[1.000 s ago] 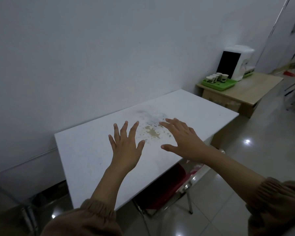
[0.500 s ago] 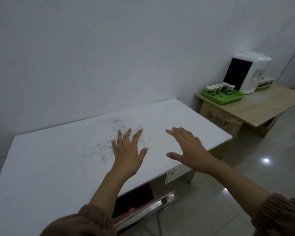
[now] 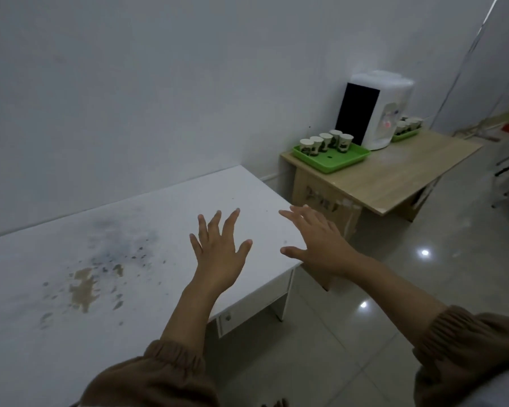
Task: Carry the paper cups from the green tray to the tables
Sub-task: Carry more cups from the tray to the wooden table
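The room is dim, with a flat grey cast and only soft, faint shadows. Two small white glare spots sit on the glossy floor (image 3: 394,274). The wall (image 3: 130,83) is evenly lit, with no bright patch. The wide lens bends and tilts straight lines near the right edge. The far cups (image 3: 325,142) look soft, their print unreadable. The left hand (image 3: 218,254) and right hand (image 3: 318,245) are fairly sharp. The sleeves (image 3: 159,377) at the bottom are dark and slightly blurred.

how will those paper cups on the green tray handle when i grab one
The paper cups, being paper, are probably light and easily crushed. They stand close together on the green tray, so nudging one may tip a neighbour. Whether they are filled cannot be seen.
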